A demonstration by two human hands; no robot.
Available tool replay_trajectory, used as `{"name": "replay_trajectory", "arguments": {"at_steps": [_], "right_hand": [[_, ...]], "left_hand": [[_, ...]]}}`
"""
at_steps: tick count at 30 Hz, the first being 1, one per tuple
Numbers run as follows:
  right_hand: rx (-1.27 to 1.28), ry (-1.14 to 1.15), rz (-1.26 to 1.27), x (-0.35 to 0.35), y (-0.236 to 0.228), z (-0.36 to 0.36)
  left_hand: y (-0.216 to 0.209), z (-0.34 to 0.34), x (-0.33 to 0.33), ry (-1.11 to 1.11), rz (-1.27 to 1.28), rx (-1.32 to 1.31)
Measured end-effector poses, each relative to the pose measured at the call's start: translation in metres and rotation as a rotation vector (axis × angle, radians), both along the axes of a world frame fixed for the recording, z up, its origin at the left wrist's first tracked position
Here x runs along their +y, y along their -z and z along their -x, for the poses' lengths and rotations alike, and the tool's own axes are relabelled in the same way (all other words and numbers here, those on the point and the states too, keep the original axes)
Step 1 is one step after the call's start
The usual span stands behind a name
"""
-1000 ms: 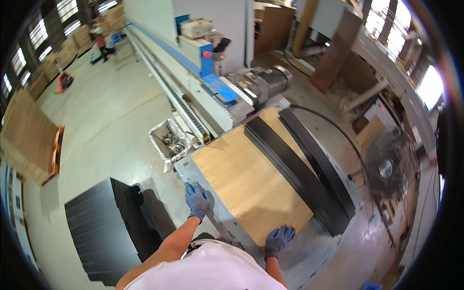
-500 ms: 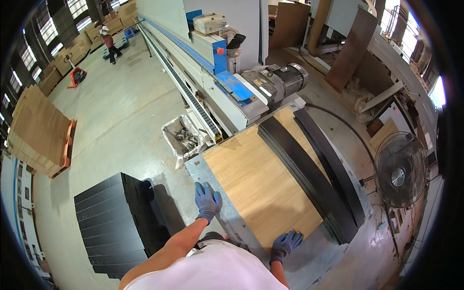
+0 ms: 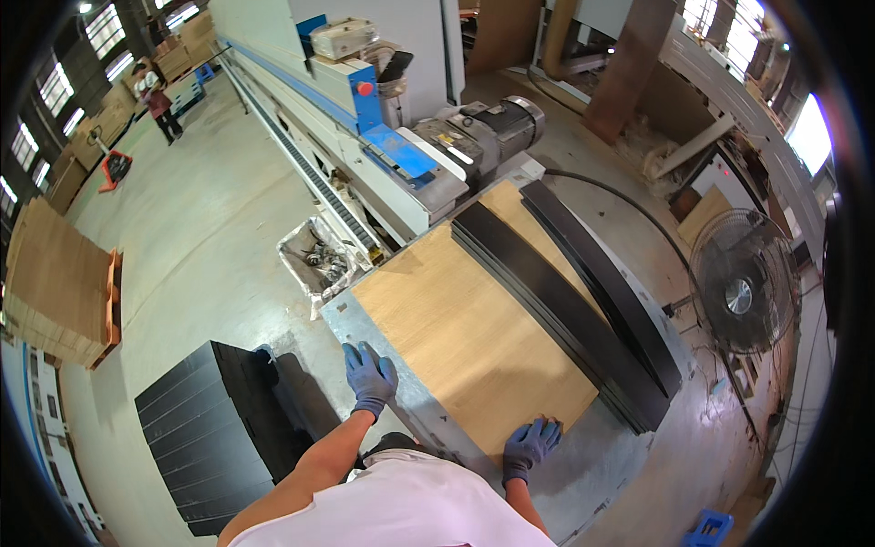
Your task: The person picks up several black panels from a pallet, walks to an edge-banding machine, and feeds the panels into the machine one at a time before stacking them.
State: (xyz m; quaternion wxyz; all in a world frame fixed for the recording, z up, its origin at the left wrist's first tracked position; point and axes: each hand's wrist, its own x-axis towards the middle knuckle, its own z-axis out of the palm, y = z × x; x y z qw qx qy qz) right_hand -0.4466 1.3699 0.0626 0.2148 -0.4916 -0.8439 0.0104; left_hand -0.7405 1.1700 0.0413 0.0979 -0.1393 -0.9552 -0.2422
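Note:
My left hand point(image 3: 370, 376), in a blue-grey work glove, rests with its fingers apart on the left edge of a grey metal table point(image 3: 583, 460). On that table lies a flat wood-grain board point(image 3: 474, 328). My right hand point(image 3: 531, 447), gloved alike, lies on the near edge of this board with fingers extended; neither hand grips anything. Across the board's right part is a stack of long dark strips point(image 3: 556, 305). Farther right lies a second group of dark strips point(image 3: 602, 283), with a bit of wood-grain surface showing between the two.
Left of me stands a stack of black panels point(image 3: 205, 438). A long machine with a roller track point(image 3: 301, 164) and a motor point(image 3: 501, 123) extends beyond the table. Beside it sits a lined bin point(image 3: 314, 260). A fan point(image 3: 738, 292) stands right, a blue stool point(image 3: 709, 529) lower right. A person point(image 3: 157, 100) is far off.
The whole view has shifted, so the table and machine appear farther left and the blue stool shows at lower right. Both hands keep their places on the table and board.

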Motion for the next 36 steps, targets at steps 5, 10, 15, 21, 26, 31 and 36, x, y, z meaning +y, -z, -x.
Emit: {"name": "replay_trajectory", "arguments": {"at_steps": [5, 10, 15, 21, 26, 31, 36], "right_hand": [[-0.01, 0.034, 0.037, -0.0003, -0.01, 0.0059], [0.01, 0.032, 0.029, -0.0008, -0.0055, 0.0035], [0.021, 0.036, 0.009, -0.0017, -0.0015, 0.0026], [0.028, 0.025, 0.017, -0.0018, -0.0048, 0.0037], [0.032, 0.025, 0.01, -0.0009, -0.0028, 0.0033], [0.029, 0.016, 0.049, -0.0025, -0.0107, 0.0057], [0.025, 0.011, 0.009, -0.0014, -0.0032, 0.0019]], "left_hand": [[-0.0003, 0.0003, -0.0009, 0.016, 0.018, -0.016], [0.0019, -0.0001, -0.0027, 0.003, 0.041, -0.039], [0.004, 0.0005, -0.0032, 0.002, 0.058, -0.043], [0.0063, 0.0016, -0.0035, 0.007, 0.036, -0.031], [0.0026, -0.0001, -0.0029, 0.006, 0.021, -0.042], [0.0028, 0.001, -0.0023, 0.012, 0.006, 0.009], [-0.0034, -0.0019, 0.0001, 0.012, -0.006, -0.041]]}}
